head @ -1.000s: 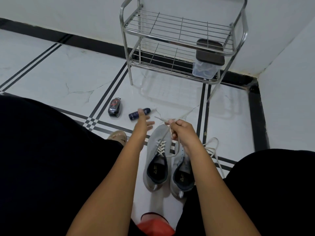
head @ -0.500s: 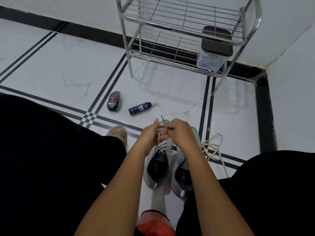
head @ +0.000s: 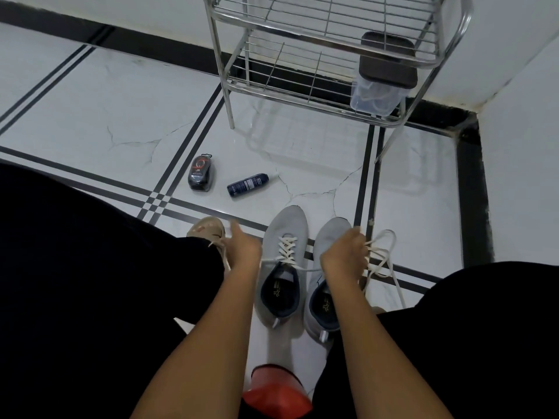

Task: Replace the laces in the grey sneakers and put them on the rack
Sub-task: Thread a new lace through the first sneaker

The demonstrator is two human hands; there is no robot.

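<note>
Two grey sneakers stand side by side on the white floor between my knees. The left sneaker (head: 284, 267) carries a white lace (head: 287, 249) threaded through its eyelets. My left hand (head: 242, 249) grips one lace end to the left of it, and my right hand (head: 341, 252) grips the other end, over the right sneaker (head: 328, 237). The lace runs taut between both hands across the shoe's opening. A loose white lace (head: 382, 261) lies on the floor right of the right sneaker. The metal wire rack (head: 317, 52) stands against the far wall.
A clear plastic box with a dark lid (head: 381, 83) sits on the rack's lower shelf at the right. A black shoe-polish case (head: 200, 173) and a dark blue bottle (head: 247, 185) lie on the floor. A red object (head: 276, 391) is near my lap.
My hands were together above the left sneaker's toe; they have now pulled apart to either side, drawing the lace ends outward and tight.
</note>
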